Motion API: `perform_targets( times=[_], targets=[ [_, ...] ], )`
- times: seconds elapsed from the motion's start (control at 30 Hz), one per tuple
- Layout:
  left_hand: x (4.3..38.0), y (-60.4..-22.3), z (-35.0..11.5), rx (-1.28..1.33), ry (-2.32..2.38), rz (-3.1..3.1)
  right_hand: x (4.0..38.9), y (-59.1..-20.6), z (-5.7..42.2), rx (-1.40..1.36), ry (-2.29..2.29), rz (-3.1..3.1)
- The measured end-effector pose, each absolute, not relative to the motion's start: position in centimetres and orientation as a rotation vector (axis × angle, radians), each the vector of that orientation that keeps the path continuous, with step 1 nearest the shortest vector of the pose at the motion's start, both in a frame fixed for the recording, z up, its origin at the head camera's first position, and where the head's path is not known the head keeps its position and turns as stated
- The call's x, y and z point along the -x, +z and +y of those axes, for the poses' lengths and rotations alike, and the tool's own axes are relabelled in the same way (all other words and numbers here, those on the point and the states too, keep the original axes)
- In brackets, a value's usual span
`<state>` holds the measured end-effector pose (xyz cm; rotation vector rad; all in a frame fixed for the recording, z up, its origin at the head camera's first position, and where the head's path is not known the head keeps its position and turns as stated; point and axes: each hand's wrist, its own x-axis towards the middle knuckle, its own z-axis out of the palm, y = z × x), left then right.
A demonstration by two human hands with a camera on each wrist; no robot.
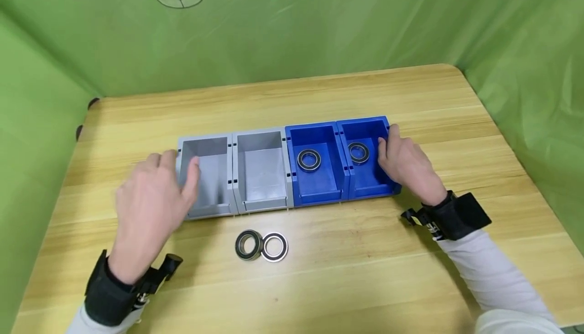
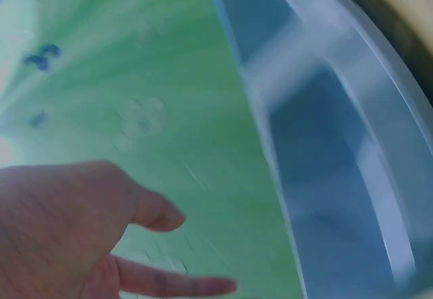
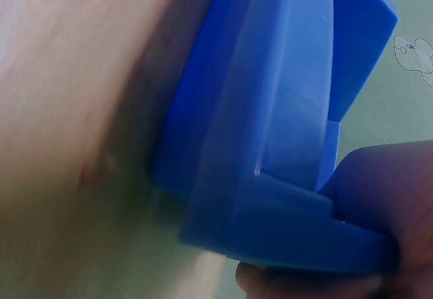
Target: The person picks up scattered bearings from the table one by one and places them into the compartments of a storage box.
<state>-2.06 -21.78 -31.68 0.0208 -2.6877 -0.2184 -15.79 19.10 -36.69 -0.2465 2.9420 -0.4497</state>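
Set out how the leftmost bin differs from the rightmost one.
The leftmost bin is gray, the rightmost bin blue. A bearing sits in the rightmost bin; none shows in the leftmost bin. The right hand pinches the rightmost bin's side wall, while the left hand is near the leftmost bin, holding nothing. Both are open-topped and stand in the same row.

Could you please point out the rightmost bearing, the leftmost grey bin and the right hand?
Rightmost bearing point(image 1: 360, 161): head view, lower part of its ring.
Leftmost grey bin point(image 1: 213, 173): head view, inside floor.
Right hand point(image 1: 408, 162): head view, back of hand.
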Motion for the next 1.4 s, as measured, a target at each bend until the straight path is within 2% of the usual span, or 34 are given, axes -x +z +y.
perform_targets(
  times=[0.23, 0.4, 0.6, 0.97, 1.4],
  targets=[
    [-0.3, -30.7, -18.1, 0.371, -0.373, -2.786, 15.9, -36.8, 18.9, 0.253, -0.448, 2.955],
    [-1.6, -32.2, -15.5, 0.67, -0.382, -2.844, 15.7, -37.0, 19.0, 0.277, -0.444, 2.99],
    [-2.6, -34.6, -13.7, 0.897, -0.363, -2.96, 15.7, -37.0, 18.9, 0.268, -0.415, 2.987],
    [-2.7, -36.7, -13.0, 1.034, -0.209, -2.923, 15.4, -36.9, 19.0, 0.265, -0.409, 3.005],
    [-2.3, -37.5, -13.1, 1.131, -0.143, -2.812, 15.4, -37.1, 19.1, 0.289, -0.417, 3.032]
  ],
)
